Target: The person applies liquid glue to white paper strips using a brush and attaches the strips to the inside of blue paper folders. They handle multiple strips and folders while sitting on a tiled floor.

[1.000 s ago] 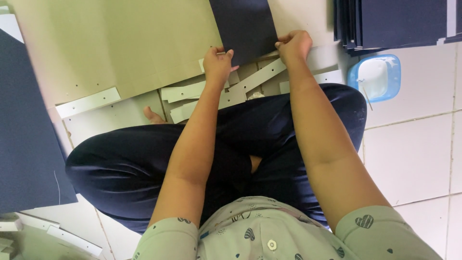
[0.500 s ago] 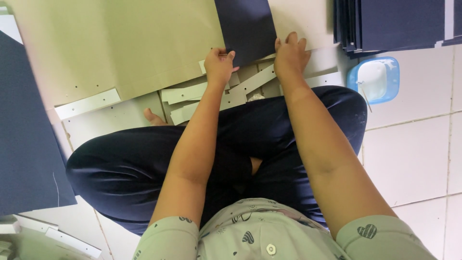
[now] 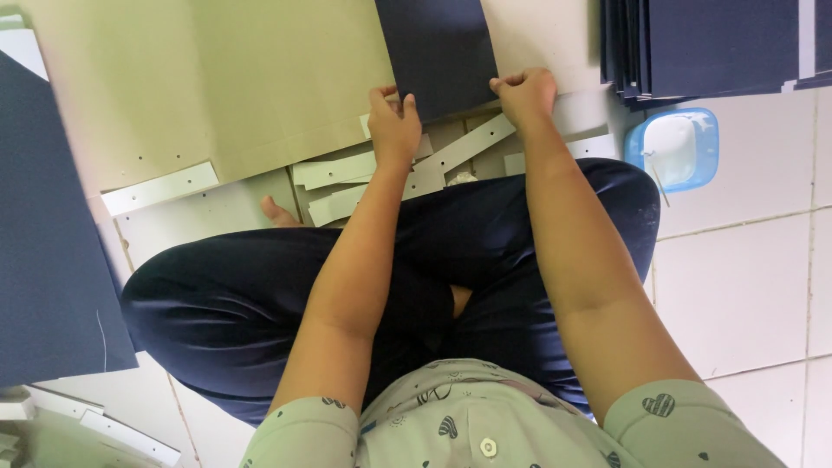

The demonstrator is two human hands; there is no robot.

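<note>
A dark navy sheet [image 3: 438, 52] lies on the floor in front of my crossed legs, over a large tan cardboard sheet [image 3: 225, 87]. My left hand [image 3: 393, 126] pinches the navy sheet's near left corner. My right hand [image 3: 524, 94] grips its near right corner with fingers curled. Several white card strips with punched holes [image 3: 347, 186] lie under and around my hands, just past my knees.
A stack of navy sheets [image 3: 719, 43] sits at the top right. A light blue plastic tub [image 3: 674, 149] with white paste stands on the white tiles beside my right knee. Another large navy sheet [image 3: 48, 251] lies at the left. More white strips [image 3: 113, 429] are at the bottom left.
Both hands stay on the navy sheet's near corners; the right hand has shifted slightly along the edge. The sheet has barely moved.
</note>
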